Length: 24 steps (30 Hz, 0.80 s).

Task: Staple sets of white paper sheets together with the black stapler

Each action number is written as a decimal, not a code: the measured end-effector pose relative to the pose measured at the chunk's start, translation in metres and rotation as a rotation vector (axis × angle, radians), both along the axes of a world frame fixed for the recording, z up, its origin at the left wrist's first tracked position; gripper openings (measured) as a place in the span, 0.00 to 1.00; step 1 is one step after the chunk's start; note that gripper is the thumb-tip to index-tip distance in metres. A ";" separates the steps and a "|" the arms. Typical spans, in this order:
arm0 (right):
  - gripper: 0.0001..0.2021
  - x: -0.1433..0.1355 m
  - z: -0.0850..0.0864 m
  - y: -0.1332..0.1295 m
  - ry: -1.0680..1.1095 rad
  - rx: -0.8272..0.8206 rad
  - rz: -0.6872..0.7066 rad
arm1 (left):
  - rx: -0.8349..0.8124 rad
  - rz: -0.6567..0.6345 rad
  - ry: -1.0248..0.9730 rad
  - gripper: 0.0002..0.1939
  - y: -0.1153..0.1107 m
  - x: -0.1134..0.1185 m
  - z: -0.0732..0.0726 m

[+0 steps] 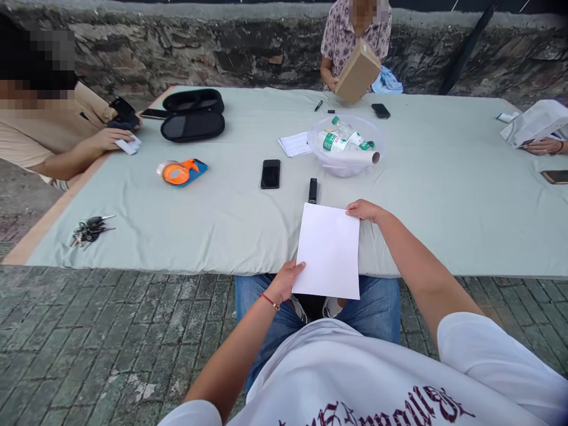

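Note:
A blank white sheet of paper (329,251) is held between my two hands, its lower part hanging past the table edge above my lap. My left hand (287,280) grips its left edge near the bottom, thumb on top. At the upper right corner, my right hand (364,210) pinches the sheet, fingers partly hidden beneath it. Just beyond the paper's top edge lies a small black device (313,190), perhaps partly covered by the sheet. A black phone (270,174) rests to the left of it.
On the cloth-covered table (222,225) are a clear bowl (337,168) with bottles and a cardboard roll, a tape dispenser (181,173), keys (91,231) and an open black case (193,125). Across sits a person holding a cardboard box (358,71); other people work at both ends.

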State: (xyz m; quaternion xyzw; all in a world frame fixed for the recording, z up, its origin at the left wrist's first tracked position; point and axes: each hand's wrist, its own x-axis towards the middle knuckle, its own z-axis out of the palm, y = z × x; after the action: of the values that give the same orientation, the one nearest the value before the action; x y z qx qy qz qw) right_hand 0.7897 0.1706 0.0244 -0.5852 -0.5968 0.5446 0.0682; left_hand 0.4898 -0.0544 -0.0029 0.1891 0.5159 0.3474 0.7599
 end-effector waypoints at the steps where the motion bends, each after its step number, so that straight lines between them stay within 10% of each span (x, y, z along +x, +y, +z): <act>1: 0.08 -0.002 0.000 0.003 0.005 -0.012 0.011 | 0.016 0.025 0.029 0.22 -0.003 0.001 0.000; 24: 0.05 -0.031 0.010 0.058 0.071 0.152 -0.211 | -0.060 0.082 -0.123 0.11 0.045 0.002 -0.008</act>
State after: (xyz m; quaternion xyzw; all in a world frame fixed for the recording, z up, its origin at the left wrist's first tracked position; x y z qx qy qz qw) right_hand 0.7589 0.2281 0.0348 -0.6180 -0.5689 0.5082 0.1904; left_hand 0.4919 -0.0091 -0.0108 0.1232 0.4858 0.3738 0.7805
